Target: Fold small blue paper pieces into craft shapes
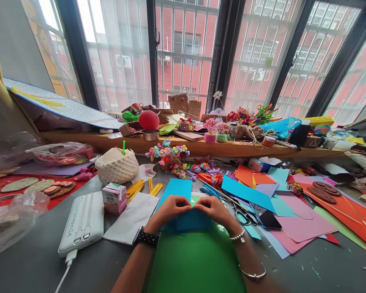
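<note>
My left hand (174, 209) and my right hand (215, 211) meet over the green mat (198, 260), thumbs and fingertips pinched close together. Between and below them is a sheet of blue paper (185, 223), its upper edge at my fingers. The fingertips partly hide how it is gripped. Just beyond them shows a small pale green piece (195, 200). Another light blue sheet (178, 187) lies behind my left hand. To the right of my right hand are scissors (243, 217) and a blue strip of paper (246, 193).
At left are a white power bank (83, 219) with a cable, a small drink carton (114, 198), a white napkin (134, 217) and a netted coconut (117, 166). A phone (268, 219) and coloured paper (305, 226) lie right. Crafts and a red balloon (149, 120) crowd the sill.
</note>
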Action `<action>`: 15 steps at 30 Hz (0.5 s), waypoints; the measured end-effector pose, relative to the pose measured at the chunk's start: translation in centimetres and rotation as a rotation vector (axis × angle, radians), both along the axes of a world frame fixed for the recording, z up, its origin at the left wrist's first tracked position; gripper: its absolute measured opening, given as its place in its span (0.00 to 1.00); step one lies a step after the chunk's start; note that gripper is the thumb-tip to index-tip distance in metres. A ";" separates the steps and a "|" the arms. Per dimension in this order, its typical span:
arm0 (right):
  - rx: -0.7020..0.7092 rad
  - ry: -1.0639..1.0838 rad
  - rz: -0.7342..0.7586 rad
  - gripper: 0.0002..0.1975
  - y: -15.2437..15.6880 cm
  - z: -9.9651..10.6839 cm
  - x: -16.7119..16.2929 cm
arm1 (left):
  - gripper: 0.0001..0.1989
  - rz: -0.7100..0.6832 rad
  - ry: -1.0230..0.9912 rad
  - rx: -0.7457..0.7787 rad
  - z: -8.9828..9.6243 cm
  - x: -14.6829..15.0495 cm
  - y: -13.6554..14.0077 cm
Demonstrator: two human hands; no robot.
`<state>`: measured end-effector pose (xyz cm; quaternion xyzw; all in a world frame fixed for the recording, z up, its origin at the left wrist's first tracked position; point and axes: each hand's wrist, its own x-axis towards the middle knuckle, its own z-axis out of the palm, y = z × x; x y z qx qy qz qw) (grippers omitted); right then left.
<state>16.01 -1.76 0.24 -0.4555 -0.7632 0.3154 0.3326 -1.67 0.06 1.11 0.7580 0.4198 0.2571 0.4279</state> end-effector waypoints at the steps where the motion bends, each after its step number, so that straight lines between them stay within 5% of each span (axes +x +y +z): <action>1: 0.007 -0.009 0.008 0.13 -0.1 0.0 -0.2 | 0.15 -0.005 0.006 0.007 0.0 0.0 0.0; 11: 0.033 0.023 -0.056 0.13 0.1 0.5 1.5 | 0.14 0.062 -0.100 -0.093 0.8 -0.9 0.1; 15: 0.036 0.004 -0.087 0.14 0.2 0.4 2.1 | 0.13 0.117 -0.079 -0.024 0.6 -1.5 0.6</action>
